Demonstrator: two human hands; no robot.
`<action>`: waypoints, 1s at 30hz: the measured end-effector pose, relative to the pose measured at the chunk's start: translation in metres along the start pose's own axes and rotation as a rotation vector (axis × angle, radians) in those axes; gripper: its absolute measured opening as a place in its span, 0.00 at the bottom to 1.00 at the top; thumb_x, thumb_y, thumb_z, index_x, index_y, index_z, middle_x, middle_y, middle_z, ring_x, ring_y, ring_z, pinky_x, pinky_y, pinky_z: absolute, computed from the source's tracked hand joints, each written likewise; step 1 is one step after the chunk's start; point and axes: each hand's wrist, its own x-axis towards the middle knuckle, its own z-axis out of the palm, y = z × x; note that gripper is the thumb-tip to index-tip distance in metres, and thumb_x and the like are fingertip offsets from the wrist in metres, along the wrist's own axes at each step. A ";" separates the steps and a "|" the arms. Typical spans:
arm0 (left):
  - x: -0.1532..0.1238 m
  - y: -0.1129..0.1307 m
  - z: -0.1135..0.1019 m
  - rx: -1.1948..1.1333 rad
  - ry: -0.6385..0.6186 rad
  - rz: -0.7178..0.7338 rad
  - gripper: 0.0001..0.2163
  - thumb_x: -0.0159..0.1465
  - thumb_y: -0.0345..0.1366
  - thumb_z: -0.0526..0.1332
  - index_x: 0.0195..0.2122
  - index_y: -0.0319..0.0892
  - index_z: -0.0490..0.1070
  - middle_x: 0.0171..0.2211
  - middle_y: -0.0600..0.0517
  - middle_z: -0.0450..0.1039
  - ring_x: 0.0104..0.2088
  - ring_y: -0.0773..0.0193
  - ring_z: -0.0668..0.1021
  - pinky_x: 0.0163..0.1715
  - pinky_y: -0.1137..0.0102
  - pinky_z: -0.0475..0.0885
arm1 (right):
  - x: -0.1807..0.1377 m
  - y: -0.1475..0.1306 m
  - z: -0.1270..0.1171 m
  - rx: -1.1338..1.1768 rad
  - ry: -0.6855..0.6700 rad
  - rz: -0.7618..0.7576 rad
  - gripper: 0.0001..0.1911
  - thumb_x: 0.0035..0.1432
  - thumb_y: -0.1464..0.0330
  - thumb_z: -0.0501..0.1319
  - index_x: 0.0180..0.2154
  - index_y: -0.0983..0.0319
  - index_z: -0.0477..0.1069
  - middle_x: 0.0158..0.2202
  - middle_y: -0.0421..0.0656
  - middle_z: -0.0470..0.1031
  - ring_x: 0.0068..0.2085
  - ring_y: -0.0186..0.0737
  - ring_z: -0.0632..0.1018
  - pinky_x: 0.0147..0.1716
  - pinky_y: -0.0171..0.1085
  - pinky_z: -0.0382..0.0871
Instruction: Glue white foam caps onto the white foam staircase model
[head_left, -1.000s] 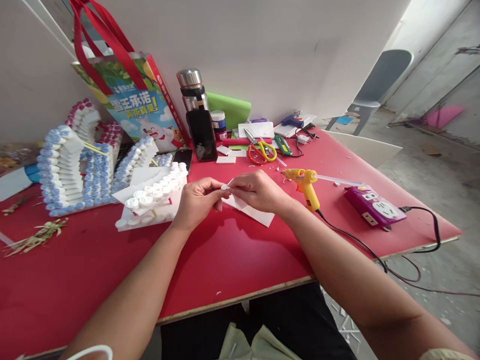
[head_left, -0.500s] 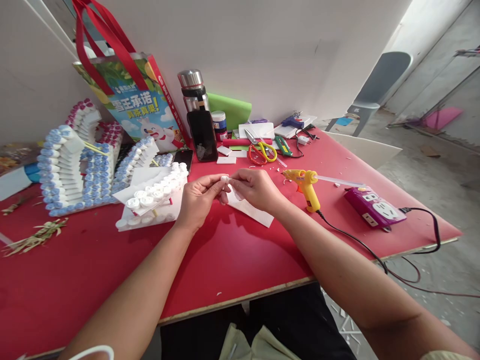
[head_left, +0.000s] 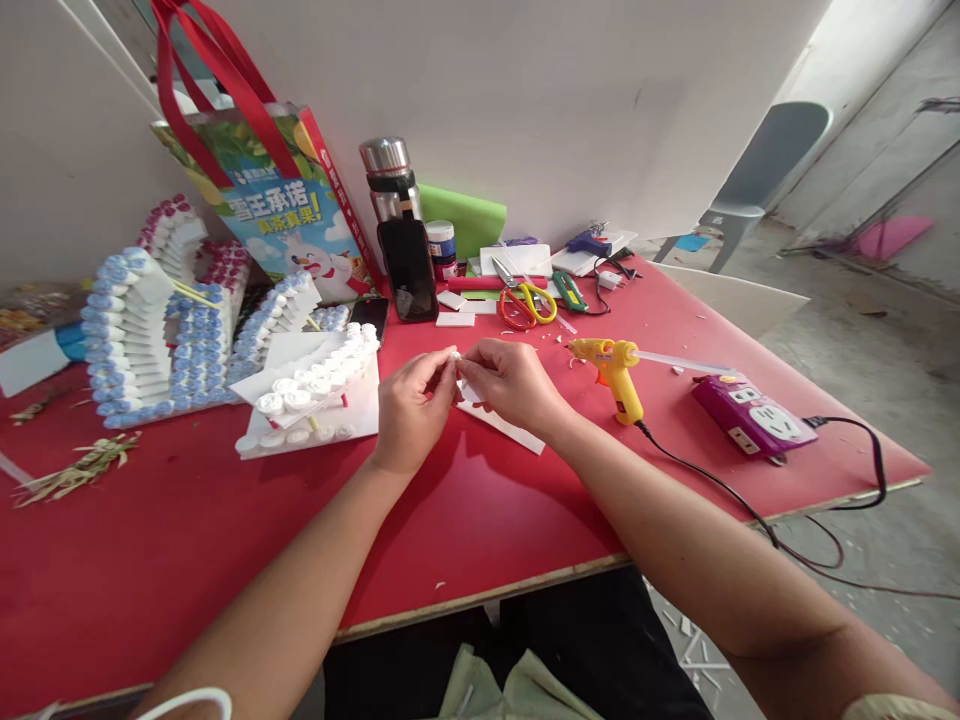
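Note:
My left hand (head_left: 414, 408) and my right hand (head_left: 507, 378) meet over the table, fingers pinched together. Between them is a small strip of white paper (head_left: 455, 356), its top end rolled into a little coil; a loose part hangs beneath my right fingers. Below my hands lies a flat white sheet (head_left: 510, 428). Close to my left hand stands a white model (head_left: 352, 425) with rows of rolled white paper roses along its upper edge. To the right of my right hand, a yellow glue gun (head_left: 616, 380) rests with a clear glue stick in its back.
Blue-and-white rosette models (head_left: 124, 340) stand at left by a printed bag (head_left: 292, 215). Behind are a steel flask (head_left: 386, 165), a phone (head_left: 409, 270), scissors (head_left: 529, 300) and a green cutter (head_left: 570, 291). A purple power strip (head_left: 754, 415) with cord sits at right.
My left hand has turned more upright and shifted slightly right, its fingers drawing closer to my right hand. The paper's rolled end now sits at my left fingertips. The view has shifted slightly.

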 end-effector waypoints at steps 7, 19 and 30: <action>-0.001 0.002 -0.001 -0.037 -0.052 0.078 0.14 0.70 0.38 0.58 0.52 0.42 0.79 0.34 0.48 0.81 0.30 0.65 0.80 0.37 0.70 0.77 | 0.004 0.006 -0.004 0.073 -0.012 -0.004 0.10 0.62 0.67 0.58 0.28 0.62 0.70 0.22 0.38 0.72 0.20 0.32 0.72 0.24 0.33 0.63; 0.012 -0.006 -0.012 -0.657 -0.295 -0.552 0.21 0.58 0.47 0.71 0.49 0.41 0.81 0.26 0.51 0.79 0.23 0.62 0.81 0.30 0.64 0.81 | 0.006 0.014 -0.011 0.121 -0.132 -0.097 0.09 0.62 0.67 0.59 0.31 0.63 0.73 0.25 0.39 0.73 0.22 0.30 0.71 0.23 0.31 0.64; 0.010 -0.002 -0.008 -0.592 -0.218 -0.449 0.13 0.60 0.43 0.70 0.40 0.39 0.78 0.29 0.51 0.79 0.28 0.64 0.80 0.34 0.68 0.78 | 0.006 0.010 -0.008 0.075 -0.059 0.012 0.09 0.59 0.64 0.62 0.30 0.62 0.72 0.23 0.39 0.76 0.21 0.33 0.75 0.24 0.32 0.65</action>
